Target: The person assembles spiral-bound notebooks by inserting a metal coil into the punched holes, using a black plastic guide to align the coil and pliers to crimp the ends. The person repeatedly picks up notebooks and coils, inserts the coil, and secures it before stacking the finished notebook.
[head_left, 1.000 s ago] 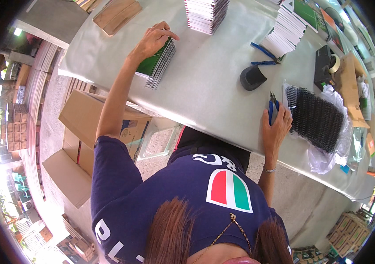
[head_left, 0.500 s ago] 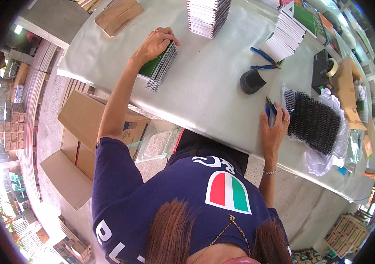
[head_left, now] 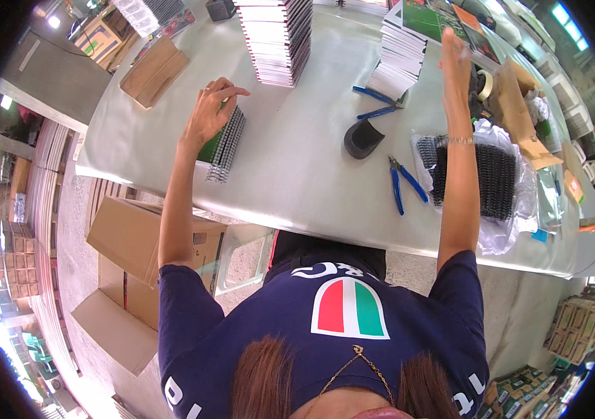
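My left hand is over a small stack of green-covered spiral notebooks at the table's left. Its fingers are bent but apart, the index pointing right, and nothing is held in them. Far to the right, my right hand is raised near green-covered books; its fingers are blurred. Blue-handled pliers lie spread apart on the table, left of my right forearm. Beyond them are a black curved holder and a second blue-handled pair of pliers. Black binding coils lie on crumpled plastic, partly hidden by my right forearm.
A tall stack of bound books stands at the middle back, another stack right of it. A brown cardboard piece lies at the far left. Tape and a torn carton sit right. An open box stands below the table edge.
My right hand has let go of the nearer pliers and reached far forward to the green-covered books. My left hand has lifted slightly from the notebooks. The whole view has shifted.
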`<state>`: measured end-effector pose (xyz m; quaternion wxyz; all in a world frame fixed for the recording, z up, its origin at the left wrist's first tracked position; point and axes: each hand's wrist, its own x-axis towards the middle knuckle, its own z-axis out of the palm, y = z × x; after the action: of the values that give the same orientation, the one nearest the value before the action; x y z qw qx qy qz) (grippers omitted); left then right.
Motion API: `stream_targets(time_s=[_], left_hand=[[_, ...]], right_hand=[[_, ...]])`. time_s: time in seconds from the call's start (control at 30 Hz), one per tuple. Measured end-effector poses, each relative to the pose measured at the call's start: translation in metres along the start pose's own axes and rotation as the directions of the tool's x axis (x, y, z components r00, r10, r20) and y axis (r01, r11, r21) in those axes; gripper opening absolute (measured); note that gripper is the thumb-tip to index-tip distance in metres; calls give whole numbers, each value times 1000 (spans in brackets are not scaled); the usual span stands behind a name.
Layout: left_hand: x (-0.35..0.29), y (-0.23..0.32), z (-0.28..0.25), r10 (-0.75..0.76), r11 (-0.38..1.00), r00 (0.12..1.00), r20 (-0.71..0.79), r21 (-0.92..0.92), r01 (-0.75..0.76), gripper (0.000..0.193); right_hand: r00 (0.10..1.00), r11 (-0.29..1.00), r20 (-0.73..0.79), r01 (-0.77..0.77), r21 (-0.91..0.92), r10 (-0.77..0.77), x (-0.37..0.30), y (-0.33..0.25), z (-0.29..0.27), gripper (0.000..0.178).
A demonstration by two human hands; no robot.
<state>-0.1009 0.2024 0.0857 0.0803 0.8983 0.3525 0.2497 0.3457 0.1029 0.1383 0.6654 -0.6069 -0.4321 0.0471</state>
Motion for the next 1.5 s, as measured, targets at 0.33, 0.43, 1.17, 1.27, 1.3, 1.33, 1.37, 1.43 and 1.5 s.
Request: stream_targets(time_s=[0.33, 0.43, 1.17, 1.27, 1.3, 1.33, 1.37, 1.43, 1.5], left_hand=[[16, 110, -19, 65, 927, 985, -162, -354, -120, 27], [22, 156, -21, 109, 893, 960, -259, -399, -208, 32], [-45, 196, 41, 89, 996, 966, 243, -21, -86, 18], [-58, 202, 60, 105, 994, 976, 192, -1, -107, 23], [-60, 206, 60, 88, 996, 980, 180, -17, -86, 24], [-61, 212, 61, 69, 997, 983, 168, -34, -64, 26], [-60, 216, 62, 54, 998, 987, 152, -50, -46, 29], [-62, 222, 71, 0, 999, 996, 88, -53, 5, 40], [-64, 223, 80, -37, 998, 999, 24, -57, 38, 49]], right_hand=[[987, 905, 71, -161, 394, 145, 2, -11, -7, 30], [993, 983, 117, -21, 184, -1, -26, -37, -33, 22], [972, 459, -196, -233, -857, 127, -205, 1, -181, 35], [979, 528, -196, -198, -826, 61, -209, 12, -183, 37], [976, 520, -209, -212, -827, 66, -207, 12, -184, 35], [972, 533, -219, -227, -815, 79, -207, 10, -185, 34], [969, 548, -233, -242, -801, 89, -205, 9, -185, 32], [962, 565, -250, -268, -780, 112, -203, 4, -185, 29], [955, 543, -259, -296, -785, 146, -200, 2, -184, 27]])
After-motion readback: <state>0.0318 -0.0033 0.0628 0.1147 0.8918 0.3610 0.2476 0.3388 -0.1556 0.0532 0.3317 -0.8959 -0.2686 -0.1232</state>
